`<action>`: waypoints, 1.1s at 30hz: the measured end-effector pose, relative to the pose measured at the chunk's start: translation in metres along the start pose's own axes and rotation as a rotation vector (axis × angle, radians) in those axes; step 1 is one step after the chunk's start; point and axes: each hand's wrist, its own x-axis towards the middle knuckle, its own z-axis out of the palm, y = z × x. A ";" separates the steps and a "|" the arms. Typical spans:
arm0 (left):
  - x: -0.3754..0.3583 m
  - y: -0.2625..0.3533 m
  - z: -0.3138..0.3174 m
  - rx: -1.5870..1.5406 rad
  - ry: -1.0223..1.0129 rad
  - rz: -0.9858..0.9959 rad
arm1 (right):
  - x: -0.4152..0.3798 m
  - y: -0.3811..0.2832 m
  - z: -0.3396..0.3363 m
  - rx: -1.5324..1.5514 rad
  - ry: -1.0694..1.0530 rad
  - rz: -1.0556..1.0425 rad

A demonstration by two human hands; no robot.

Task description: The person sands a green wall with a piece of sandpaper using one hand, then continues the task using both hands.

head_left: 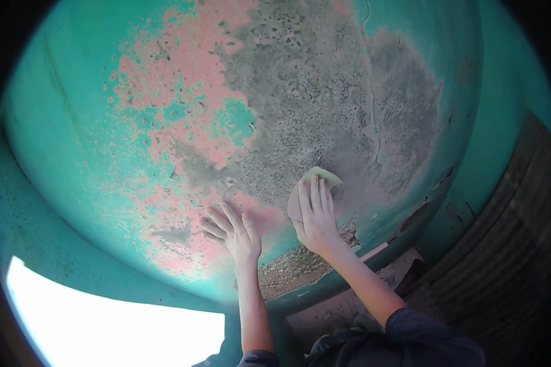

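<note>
Against peeling turquoise plaster wall, our flat, open, empty left hand braced us, while our right hand pressed a pale folded sandpaper sheet onto bare grey patch, fingers spread.

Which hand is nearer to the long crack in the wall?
The right hand. It presses a sanding sheet on the wall, below and slightly left of the crack. The left hand lies flat on the wall, farther left and lower.
</note>
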 end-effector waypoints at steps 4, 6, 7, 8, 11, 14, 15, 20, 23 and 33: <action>-0.018 0.001 0.011 0.011 -0.102 -0.039 | 0.005 0.009 -0.012 0.004 0.000 0.014; -0.030 0.003 0.016 0.075 -0.211 -0.072 | 0.044 0.014 -0.031 -0.002 0.189 -0.018; -0.037 0.007 0.019 0.082 -0.215 -0.076 | 0.058 0.014 -0.047 0.004 0.183 -0.015; -0.044 0.013 0.023 -0.019 -0.168 -0.069 | 0.071 0.013 -0.063 -0.014 0.178 -0.030; -0.056 0.054 0.010 -0.246 -0.113 -0.051 | 0.067 0.015 -0.063 -0.023 0.191 -0.047; -0.060 0.085 0.008 -0.440 -0.218 0.048 | 0.016 0.033 -0.023 -0.001 0.063 -0.014; -0.063 0.091 0.016 -0.447 -0.226 0.050 | 0.013 0.040 -0.021 -0.009 0.061 -0.008; -0.082 0.122 0.039 -0.524 -0.262 -0.056 | 0.065 0.061 -0.072 -0.043 0.143 -0.032; -0.089 0.137 0.042 -0.558 -0.319 -0.095 | 0.073 0.074 -0.078 -0.060 0.193 -0.076; -0.098 0.159 0.045 -0.585 -0.304 -0.171 | 0.065 0.113 -0.098 0.036 0.106 -0.084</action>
